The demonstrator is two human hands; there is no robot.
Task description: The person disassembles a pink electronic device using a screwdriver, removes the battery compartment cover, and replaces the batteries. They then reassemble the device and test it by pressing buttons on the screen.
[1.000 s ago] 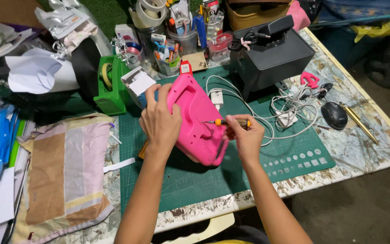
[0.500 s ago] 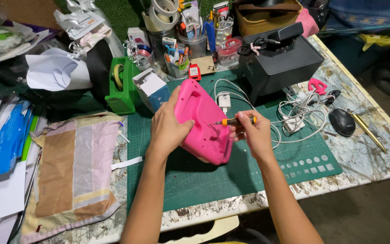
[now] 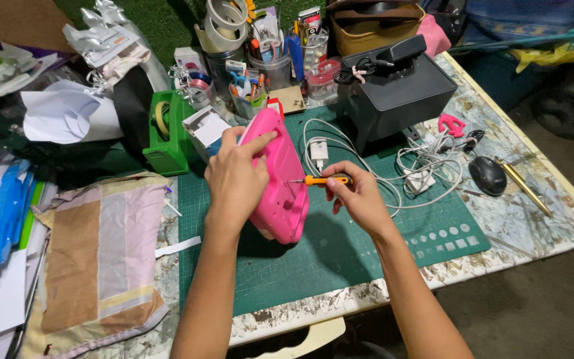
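Tilting further upright since a moment ago, the pink plastic casing [image 3: 278, 179] is standing on the green cutting mat [image 3: 327, 259] on the table. Left hand [image 3: 234, 183] is clasping it; right hand [image 3: 357, 196] is pinching an orange screwdriver [image 3: 323, 180], lying horizontally, pointing left into the casing. The tip is hidden.

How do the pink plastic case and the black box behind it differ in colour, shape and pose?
The pink plastic case is bright and rounded; the black box is dark and square-edged. The pink plastic case is tilted up on its edge, steadied by the left hand, while the black box sits flat and untouched. The right hand puts a small orange screwdriver to the pink plastic case; the black box only carries a black adapter on top. Both rest on the green cutting mat.
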